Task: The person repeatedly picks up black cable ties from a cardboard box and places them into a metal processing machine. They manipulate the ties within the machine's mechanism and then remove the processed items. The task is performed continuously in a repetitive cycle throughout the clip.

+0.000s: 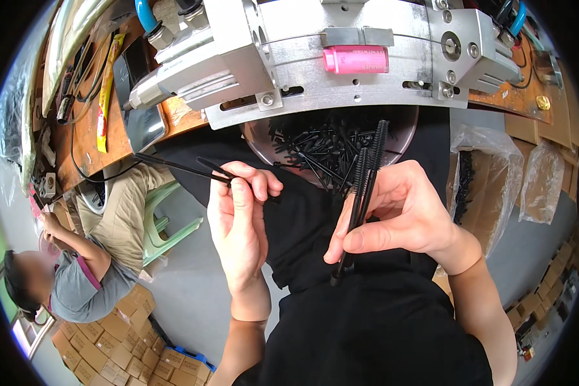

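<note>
My left hand (240, 225) is closed around a couple of thin black mascara wands (190, 170), pinched between thumb and fingers, their tips pointing left. In my right hand (408, 212) I grip several black mascara wands (367, 177), bristled ends up and dark lower ends below my thumb. Both hands are held apart in front of my black clothing. Just beyond them, a translucent bowl (254, 143) holds a heap of black wands (321, 145), partly hidden by the metal fixture above. A pink tube (356, 60) lies on that fixture.
The silver metal fixture (354, 96) spans the top, over a wooden table (71, 141) carrying cables and a yellow wrapper (109, 93). At left, a co-worker (87, 283) sits near a green stool (157, 222) and stacked cartons (119, 347). Plastic bags (495, 186) are at right.
</note>
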Tool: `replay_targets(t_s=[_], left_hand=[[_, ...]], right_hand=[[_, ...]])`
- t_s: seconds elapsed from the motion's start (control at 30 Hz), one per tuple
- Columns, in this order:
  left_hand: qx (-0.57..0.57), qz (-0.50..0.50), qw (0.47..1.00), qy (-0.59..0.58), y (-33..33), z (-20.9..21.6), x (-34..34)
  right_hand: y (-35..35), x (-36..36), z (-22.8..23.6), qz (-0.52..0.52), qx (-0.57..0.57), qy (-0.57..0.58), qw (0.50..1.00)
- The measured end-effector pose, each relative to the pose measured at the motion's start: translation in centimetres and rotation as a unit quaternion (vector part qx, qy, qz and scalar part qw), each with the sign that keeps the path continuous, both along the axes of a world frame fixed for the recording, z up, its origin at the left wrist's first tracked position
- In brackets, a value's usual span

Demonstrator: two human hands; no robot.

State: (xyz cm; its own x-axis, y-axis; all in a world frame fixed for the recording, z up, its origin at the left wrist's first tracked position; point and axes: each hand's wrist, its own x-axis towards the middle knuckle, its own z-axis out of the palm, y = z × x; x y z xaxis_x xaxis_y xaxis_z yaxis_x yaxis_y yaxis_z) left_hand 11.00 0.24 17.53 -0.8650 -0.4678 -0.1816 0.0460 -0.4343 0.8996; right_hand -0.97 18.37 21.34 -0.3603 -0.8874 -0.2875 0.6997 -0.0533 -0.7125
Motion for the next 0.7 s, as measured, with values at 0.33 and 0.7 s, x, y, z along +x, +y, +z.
replay_targets(t_s=[0.33, 0.7], left_hand=[[0.009, -0.005, 1.0, 0.004, 0.24, 0.11, -0.22], [-0.006, -0.033, 0.999, -0.011, 0.56, 0.27, -0.63]], right_hand=[[0.0, -0.11, 0.49, -0.001, 0.025, 0.021, 0.999], [0.32, -0.54, 0.86, -0.008, 0.002, 0.008, 1.0]])
